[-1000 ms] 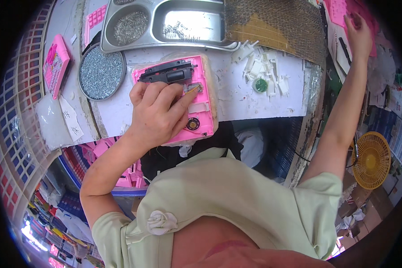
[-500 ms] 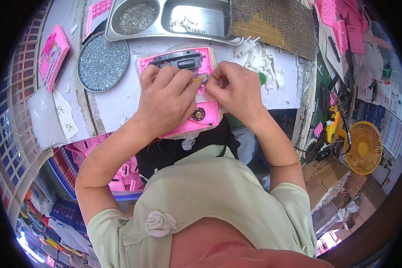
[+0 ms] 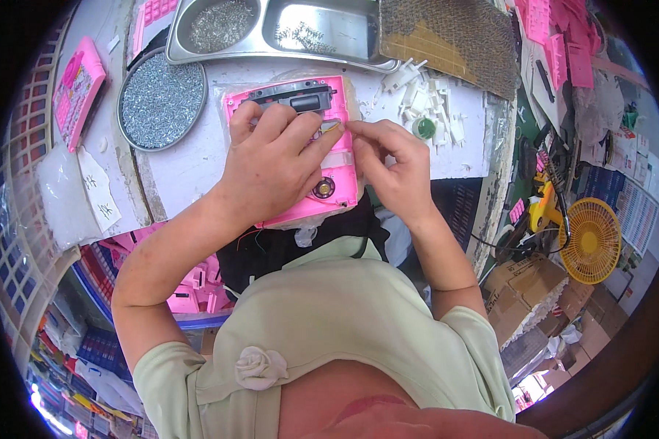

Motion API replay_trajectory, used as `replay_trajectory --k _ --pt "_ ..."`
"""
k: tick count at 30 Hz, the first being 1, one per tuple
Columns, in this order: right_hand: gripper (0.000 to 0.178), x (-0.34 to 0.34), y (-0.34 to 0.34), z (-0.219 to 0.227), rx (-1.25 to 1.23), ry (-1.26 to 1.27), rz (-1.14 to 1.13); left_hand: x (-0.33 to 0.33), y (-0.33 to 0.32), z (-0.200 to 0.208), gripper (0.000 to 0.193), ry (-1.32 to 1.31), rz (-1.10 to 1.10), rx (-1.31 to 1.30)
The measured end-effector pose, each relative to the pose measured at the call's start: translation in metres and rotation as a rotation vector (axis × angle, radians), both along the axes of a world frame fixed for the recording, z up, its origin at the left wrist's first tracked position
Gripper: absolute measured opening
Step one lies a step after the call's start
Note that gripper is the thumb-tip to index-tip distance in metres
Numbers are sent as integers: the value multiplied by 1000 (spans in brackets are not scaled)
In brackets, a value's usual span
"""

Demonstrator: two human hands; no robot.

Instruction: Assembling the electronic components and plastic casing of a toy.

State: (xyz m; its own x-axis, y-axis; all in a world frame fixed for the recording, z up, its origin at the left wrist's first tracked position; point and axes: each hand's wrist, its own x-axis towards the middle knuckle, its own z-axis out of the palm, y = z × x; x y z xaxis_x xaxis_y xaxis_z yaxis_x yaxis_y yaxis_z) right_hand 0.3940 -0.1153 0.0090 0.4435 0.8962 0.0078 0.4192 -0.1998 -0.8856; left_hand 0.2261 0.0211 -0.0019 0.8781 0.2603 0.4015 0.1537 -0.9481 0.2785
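Observation:
On the worktable lies a pink plastic housing [image 3: 337, 102] with a black compartment part [image 3: 307, 101] at its far end and a round speaker [image 3: 324, 188] at its near end. My left hand [image 3: 271, 164] is closed over its left side, fingers curled and the index fingertip pressing near a small light part inside. Most of the housing's middle is hidden beneath that hand. My right hand [image 3: 395, 157] is at the right edge, its index finger stretched to the rim close to my left fingertip. Its thumb is apart from that finger, with nothing visible between.
A round dish of small screws [image 3: 161, 102] stands left, beside a steel tray [image 3: 285, 55] of small metal parts. White plastic pieces [image 3: 439, 121] and a green round thing [image 3: 423, 128] lie right. A pink toy-like case [image 3: 78, 95] leans far left; a yellow fan [image 3: 592, 240] stands right.
My right hand has shifted slightly right and loosened from a pinch at the small part, its index finger now straighter. My left index finger reaches further over that part. The view has shifted slightly.

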Motion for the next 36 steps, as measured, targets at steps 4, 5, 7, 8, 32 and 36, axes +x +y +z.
replay_trajectory --k 4,5,7,8,32,36 --pt "23 -6 4 -3 149 -346 61 2 -3 2 37 28 20 -9" --pt "24 -8 5 -4 196 -453 76 2 -4 3 37 32 20 -7" --pt "23 -16 8 7 129 -511 91 2 -6 2 37 36 20 -4" --pt "23 -19 8 11 95 -541 98 2 -6 2 39 34 14 -6" --pt "19 57 19 20 -191 294 58 -22 28 10 46 -15 -316 85" --pt "17 193 27 32 127 -276 -331 -17 22 18 49 182 -263 115"
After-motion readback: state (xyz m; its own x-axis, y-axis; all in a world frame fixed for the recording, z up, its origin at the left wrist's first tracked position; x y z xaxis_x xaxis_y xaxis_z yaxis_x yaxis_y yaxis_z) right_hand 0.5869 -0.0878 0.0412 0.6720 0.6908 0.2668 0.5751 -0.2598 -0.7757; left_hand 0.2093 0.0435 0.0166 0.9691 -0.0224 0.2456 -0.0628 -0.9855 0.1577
